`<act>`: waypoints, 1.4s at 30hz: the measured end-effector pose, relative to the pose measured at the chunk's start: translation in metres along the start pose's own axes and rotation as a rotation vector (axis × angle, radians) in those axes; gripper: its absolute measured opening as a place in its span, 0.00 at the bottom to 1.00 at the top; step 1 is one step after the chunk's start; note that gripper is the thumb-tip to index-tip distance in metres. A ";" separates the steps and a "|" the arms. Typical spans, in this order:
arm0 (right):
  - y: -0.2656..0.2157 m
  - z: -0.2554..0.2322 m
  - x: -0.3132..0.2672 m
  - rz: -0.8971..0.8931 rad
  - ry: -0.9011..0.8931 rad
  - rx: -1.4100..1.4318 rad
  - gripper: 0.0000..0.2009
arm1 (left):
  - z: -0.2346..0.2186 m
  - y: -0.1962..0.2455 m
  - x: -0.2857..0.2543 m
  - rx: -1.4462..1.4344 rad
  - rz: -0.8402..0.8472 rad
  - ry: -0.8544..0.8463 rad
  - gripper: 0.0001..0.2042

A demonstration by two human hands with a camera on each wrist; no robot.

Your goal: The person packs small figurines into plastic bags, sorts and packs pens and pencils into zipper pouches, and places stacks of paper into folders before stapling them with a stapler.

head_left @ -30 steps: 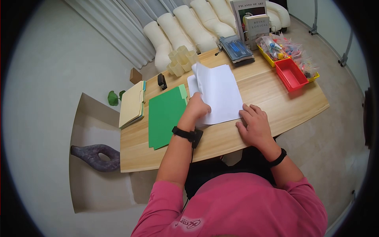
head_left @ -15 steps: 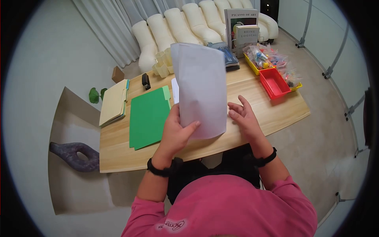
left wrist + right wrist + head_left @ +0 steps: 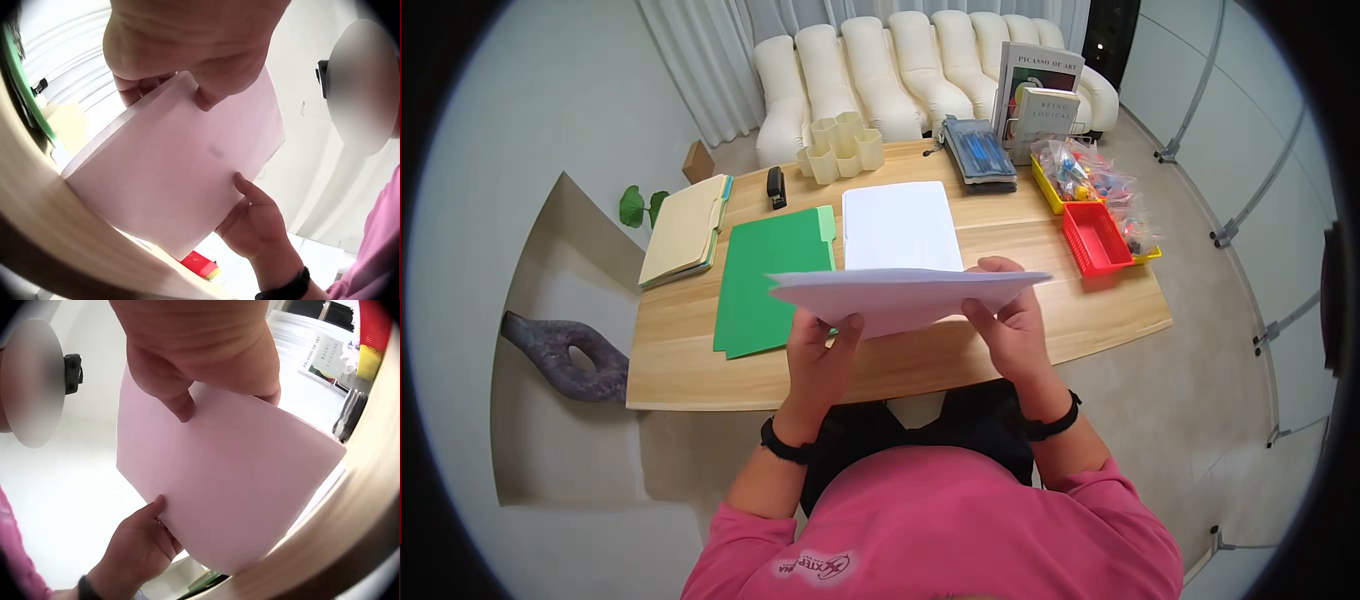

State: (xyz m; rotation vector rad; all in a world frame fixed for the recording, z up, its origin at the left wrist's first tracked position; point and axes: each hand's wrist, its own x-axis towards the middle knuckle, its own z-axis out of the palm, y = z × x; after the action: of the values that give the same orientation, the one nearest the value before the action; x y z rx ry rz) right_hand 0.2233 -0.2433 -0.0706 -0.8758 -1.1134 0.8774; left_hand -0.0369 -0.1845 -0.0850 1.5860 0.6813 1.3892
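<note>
Above the table's near side, both hands hold a sheaf of white paper, its broad face tilted toward the person. My left hand pinches one side, thumb on the near face and fingers behind. The other side is pinched likewise by my right hand. In the left wrist view the paper bows slightly between the two grips, and its lower edge comes close to the tabletop. Beyond it lies another white paper stack, its near end hidden behind the sheaf. A green folder lies flat to the left.
Cream folders lie at the table's left edge, near a black stapler and a cream honeycomb holder. A blue pouch, upright books, yellow trays of bagged pieces and a red basket stand at the right.
The left hand has lifted the sheaf off the table and turned it from upright to sideways. The right hand has left the table and now grips the sheaf's other side.
</note>
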 end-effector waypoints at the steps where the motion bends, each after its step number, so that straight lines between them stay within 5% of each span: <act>1: 0.005 0.000 -0.003 0.019 0.033 -0.076 0.20 | 0.003 -0.001 -0.001 -0.006 -0.010 0.005 0.15; 8: 0.017 0.012 -0.007 -0.247 0.222 -0.106 0.22 | 0.015 -0.006 0.000 0.033 0.007 0.017 0.11; 13: 0.024 0.002 -0.006 -0.111 0.186 -0.088 0.20 | 0.023 -0.014 -0.004 -0.002 -0.058 0.060 0.12; 17: 0.027 -0.017 -0.009 -0.147 0.098 -0.416 0.12 | 0.009 -0.012 -0.008 0.025 -0.089 -0.039 0.14; 18: 0.024 -0.019 -0.006 -0.184 0.188 -0.433 0.12 | -0.008 0.008 -0.002 0.357 -0.143 -0.129 0.18; 21: 0.003 -0.035 -0.001 -0.119 0.377 -0.173 0.10 | -0.047 0.027 0.008 0.673 -0.067 -0.154 0.23; 23: -0.007 -0.050 -0.003 -0.135 0.384 -0.193 0.09 | -0.079 0.026 0.013 0.752 -0.150 -0.173 0.31; 25: -0.009 -0.060 -0.005 -0.127 0.389 -0.151 0.09 | -0.109 0.010 0.010 1.175 -0.134 -0.225 0.36; 27: -0.010 -0.061 -0.007 -0.123 0.396 -0.107 0.09 | -0.125 0.011 0.007 1.162 -0.279 -0.284 0.40; 35: 0.007 -0.063 -0.017 -0.044 0.387 -0.096 0.12 | -0.135 0.028 -0.016 1.193 -0.262 -0.465 0.32; 39: 0.013 -0.061 -0.015 -0.017 0.383 -0.111 0.12 | -0.138 0.030 -0.024 1.143 -0.203 -0.469 0.26; 42: 0.005 -0.051 -0.005 -0.004 0.382 -0.072 0.12 | -0.138 0.025 -0.033 1.129 -0.337 -0.329 0.14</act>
State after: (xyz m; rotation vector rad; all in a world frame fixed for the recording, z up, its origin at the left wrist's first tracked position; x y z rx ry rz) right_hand 0.2708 -0.2530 -0.0879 -1.0500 -0.8160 0.6347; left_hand -0.1810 -0.1879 -0.0828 2.3010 1.5878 0.4113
